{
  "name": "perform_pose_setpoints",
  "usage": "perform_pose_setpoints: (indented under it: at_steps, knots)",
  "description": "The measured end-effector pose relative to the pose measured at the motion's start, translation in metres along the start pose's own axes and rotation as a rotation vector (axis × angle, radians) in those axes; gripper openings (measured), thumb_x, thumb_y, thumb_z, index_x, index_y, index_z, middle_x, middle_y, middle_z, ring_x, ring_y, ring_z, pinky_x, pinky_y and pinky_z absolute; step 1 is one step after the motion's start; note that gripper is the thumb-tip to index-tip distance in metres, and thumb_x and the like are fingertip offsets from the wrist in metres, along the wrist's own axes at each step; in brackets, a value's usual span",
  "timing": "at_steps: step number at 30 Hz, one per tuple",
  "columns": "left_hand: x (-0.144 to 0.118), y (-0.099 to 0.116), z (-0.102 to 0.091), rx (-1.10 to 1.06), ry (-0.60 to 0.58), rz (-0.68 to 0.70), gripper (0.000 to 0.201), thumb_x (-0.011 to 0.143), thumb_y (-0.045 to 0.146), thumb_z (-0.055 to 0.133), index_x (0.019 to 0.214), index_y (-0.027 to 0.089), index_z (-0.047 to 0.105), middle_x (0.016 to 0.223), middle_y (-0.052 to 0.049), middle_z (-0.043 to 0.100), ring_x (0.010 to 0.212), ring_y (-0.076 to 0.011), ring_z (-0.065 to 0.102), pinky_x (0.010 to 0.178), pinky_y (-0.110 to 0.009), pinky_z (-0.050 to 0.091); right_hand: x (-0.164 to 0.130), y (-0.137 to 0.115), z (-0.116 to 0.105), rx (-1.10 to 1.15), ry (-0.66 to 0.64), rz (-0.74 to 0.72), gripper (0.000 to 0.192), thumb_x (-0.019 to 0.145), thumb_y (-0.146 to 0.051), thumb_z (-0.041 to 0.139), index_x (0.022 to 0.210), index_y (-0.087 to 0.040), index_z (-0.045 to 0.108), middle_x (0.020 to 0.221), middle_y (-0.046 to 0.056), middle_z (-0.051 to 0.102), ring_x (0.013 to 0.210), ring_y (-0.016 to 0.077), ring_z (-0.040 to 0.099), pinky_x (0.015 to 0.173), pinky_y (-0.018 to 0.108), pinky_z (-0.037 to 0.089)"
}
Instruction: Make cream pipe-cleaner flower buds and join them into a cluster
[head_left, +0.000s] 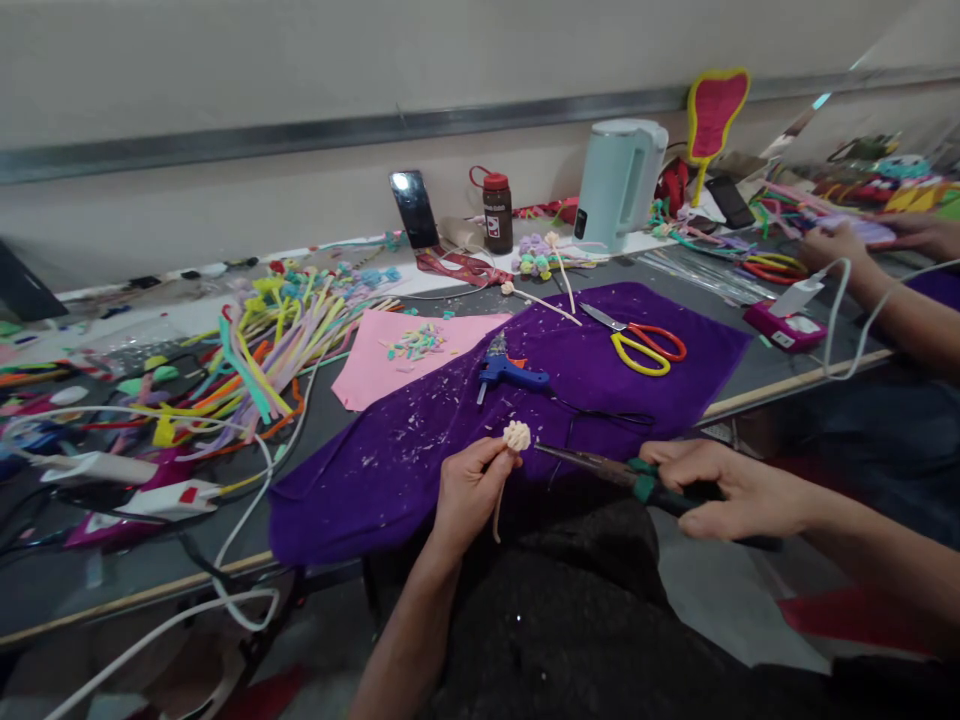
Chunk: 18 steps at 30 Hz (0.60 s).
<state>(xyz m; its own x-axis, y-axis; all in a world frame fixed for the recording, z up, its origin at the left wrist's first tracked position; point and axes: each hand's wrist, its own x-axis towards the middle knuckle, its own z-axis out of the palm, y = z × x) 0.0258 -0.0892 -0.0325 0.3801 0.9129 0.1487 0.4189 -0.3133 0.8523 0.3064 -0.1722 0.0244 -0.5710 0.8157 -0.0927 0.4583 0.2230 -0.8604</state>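
Writing on the brown bottle's label is too small to read. Left hand pinches a cream flower over the purple cloth; right hand grips pliers pointed at it. Glue gun, scissors and pink sheet lie beyond on the counter.

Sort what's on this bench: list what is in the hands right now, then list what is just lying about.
In hand:
- cream pipe-cleaner flower, held in the left hand
- pliers, held in the right hand

Lying about:
- blue glue gun
- scissors
- pink sheet
- loose pipe cleaners
- kettle
- phone
- bottle
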Motion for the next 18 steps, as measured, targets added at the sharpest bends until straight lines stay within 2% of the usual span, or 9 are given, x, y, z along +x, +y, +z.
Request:
perform_pose_setpoints:
  at_steps: [5, 18]
  knots:
    - [0.0002, -0.001, 0.0008, -0.009, -0.001, 0.036, 0.019, 0.081, 0.026, 0.05, 0.075, 0.017, 0.065, 0.066, 0.001, 0.058, 0.058, -0.0091, 0.051, 0.052, -0.018, 0.037, 0.0031, -0.0026, 0.0082, -0.01, 0.003, -0.015, 0.035, 0.075, -0.036, 0.056, 0.056, -0.017, 0.034, 0.071, -0.001, 0.038, 0.067, 0.0128, 0.039, 0.061, 0.027, 0.03]
    - [0.0006, -0.001, 0.0028, -0.042, 0.012, 0.107, 0.018, 0.081, 0.023, 0.05, 0.082, 0.018, 0.068, 0.074, -0.001, 0.062, 0.067, -0.0111, 0.055, 0.064, -0.021, 0.042, 0.0022, 0.0017, 0.006, -0.017, 0.03, 0.002, 0.033, 0.076, -0.033, 0.057, 0.057, -0.017, 0.034, 0.072, -0.001, 0.038, 0.068, 0.013, 0.04, 0.062, 0.027, 0.03]
